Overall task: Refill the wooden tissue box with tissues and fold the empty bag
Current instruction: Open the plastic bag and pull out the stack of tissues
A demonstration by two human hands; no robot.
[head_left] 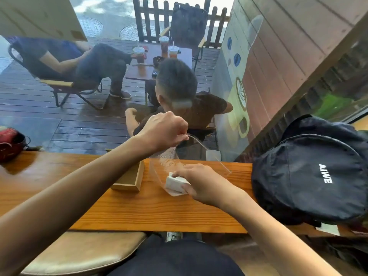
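An open wooden tissue box point(129, 181) stands on the wooden counter point(123, 212), partly hidden by my left forearm. To its right a clear plastic bag point(169, 162) is stretched upward. My left hand point(165, 130) is raised above the counter and pinches the bag's top edge. My right hand point(199, 181) is low on the counter at the bag's lower end and grips a white stack of tissues point(175, 183), which lies at the bag's mouth.
A dark backpack point(310, 170) fills the counter's right end, close to my right arm. A red bag point(10, 142) lies at the far left. A window runs along the counter's far edge; people sit outside. A tan stool cushion point(79, 253) is below.
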